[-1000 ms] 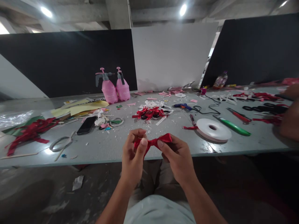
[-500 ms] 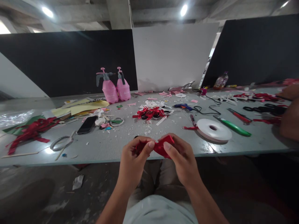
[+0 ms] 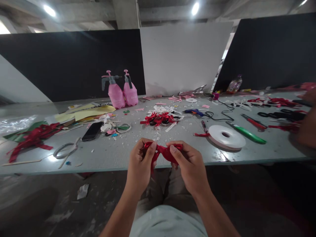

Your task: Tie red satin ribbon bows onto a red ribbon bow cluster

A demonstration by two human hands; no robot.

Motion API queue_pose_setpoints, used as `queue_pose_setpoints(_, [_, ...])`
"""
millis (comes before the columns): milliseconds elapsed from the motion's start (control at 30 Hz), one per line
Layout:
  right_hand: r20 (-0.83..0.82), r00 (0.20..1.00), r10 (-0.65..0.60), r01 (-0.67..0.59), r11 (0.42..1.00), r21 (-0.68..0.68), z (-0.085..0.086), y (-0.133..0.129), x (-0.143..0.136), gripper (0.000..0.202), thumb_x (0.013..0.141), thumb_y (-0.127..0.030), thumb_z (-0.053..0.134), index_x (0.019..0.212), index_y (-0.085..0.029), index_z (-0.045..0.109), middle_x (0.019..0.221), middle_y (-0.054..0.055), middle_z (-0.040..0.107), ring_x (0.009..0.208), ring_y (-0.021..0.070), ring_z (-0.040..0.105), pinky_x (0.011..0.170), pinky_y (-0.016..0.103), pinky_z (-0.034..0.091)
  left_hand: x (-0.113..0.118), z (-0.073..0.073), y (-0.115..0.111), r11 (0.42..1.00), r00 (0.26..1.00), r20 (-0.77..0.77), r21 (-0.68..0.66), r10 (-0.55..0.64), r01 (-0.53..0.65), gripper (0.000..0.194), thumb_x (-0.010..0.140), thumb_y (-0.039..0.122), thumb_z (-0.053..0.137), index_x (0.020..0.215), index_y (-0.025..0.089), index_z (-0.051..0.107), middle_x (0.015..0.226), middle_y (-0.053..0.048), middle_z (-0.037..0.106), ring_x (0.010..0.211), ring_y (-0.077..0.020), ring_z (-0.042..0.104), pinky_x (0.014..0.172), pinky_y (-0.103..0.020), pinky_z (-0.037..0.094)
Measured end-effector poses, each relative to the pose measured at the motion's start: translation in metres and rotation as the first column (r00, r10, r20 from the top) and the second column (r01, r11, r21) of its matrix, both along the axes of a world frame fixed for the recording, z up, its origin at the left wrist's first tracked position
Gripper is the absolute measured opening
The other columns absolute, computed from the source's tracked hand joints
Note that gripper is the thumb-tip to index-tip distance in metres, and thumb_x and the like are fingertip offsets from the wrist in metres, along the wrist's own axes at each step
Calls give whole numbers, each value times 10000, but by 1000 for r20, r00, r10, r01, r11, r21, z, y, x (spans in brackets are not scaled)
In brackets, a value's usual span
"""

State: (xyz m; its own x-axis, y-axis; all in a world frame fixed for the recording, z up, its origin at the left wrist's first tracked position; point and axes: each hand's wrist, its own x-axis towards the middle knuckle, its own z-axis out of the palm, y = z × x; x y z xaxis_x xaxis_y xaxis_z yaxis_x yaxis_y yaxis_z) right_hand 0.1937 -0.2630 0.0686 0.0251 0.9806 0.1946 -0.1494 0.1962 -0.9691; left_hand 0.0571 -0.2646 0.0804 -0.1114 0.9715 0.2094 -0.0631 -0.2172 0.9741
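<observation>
A red ribbon bow (image 3: pixel 163 151) is stretched between my two hands, just above the table's front edge. Its left loop is pinched by my left hand (image 3: pixel 143 158), thumb on top, and a tail dangles below those fingers. My right hand (image 3: pixel 189 163) grips the other loop between thumb and fingers. The middle of the bow looks narrow and gathered. Beyond my hands lies a pile of red bows (image 3: pixel 158 119) with white strips (image 3: pixel 164 109) behind it. My curled fingers hide parts of both loops.
On the right are a white ribbon roll (image 3: pixel 226 136), a green cutter (image 3: pixel 249 134), a red-handled tool (image 3: pixel 254 121) and a blue glue gun (image 3: pixel 195 112) with its cord. Leftward are a phone (image 3: pixel 92 131), red ribbons (image 3: pixel 34 140) and pink spray bottles (image 3: pixel 116 95). Another person's arm (image 3: pixel 307 128) rests far right.
The red bow has been turned and spread, so both loops and a hanging tail now show. My left hand has risen slightly. The other person's arm at the right has shifted.
</observation>
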Motion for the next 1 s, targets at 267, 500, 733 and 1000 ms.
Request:
queue_pose_setpoints(267, [16, 1000, -25, 25, 1000, -11, -6, 9, 1, 341, 848, -451, 600, 996, -158, 694, 581, -19, 527, 466, 70, 398, 426, 202, 317, 0, -4, 2, 994, 997, -63, -100, -46, 39, 334, 848, 521, 554, 897, 191, 573, 492, 70, 428, 346, -59, 359, 340, -162, 298])
queue_pose_setpoints(500, [47, 998, 48, -47, 998, -36, -2, 18, 13, 347, 812, -463, 638, 959, -158, 712, 547, -32, 470, 446, 61, 357, 408, 194, 262, -24, 12, 14, 990, 949, -295, 53, -109, 130, 405, 850, 498, 564, 1042, 158, 669, 817, -62, 659, 693, -137, 570, 619, -225, 440])
queue_pose_setpoints(733, [174, 981, 86, -97, 994, 57, 13, 27, 23, 326, 801, -433, 645, 970, -164, 717, 647, 2, 576, 521, 81, 455, 458, 202, 337, -21, 38, 27, 926, 764, -549, -52, -340, 375, 206, 808, 353, 641, 842, 176, 740, 751, -38, 686, 704, -153, 576, 623, -232, 413])
queue_pose_setpoints(1000, [159, 987, -29, 4, 987, 158, 18, 27, 34, 314, 829, -448, 610, 939, -163, 685, 756, 27, 621, 660, 128, 537, 583, 236, 429, -12, 27, 29, 946, 861, -404, -36, -308, 322, 255, 796, 390, 650, 765, 138, 680, 688, -30, 623, 616, -123, 511, 551, -220, 365])
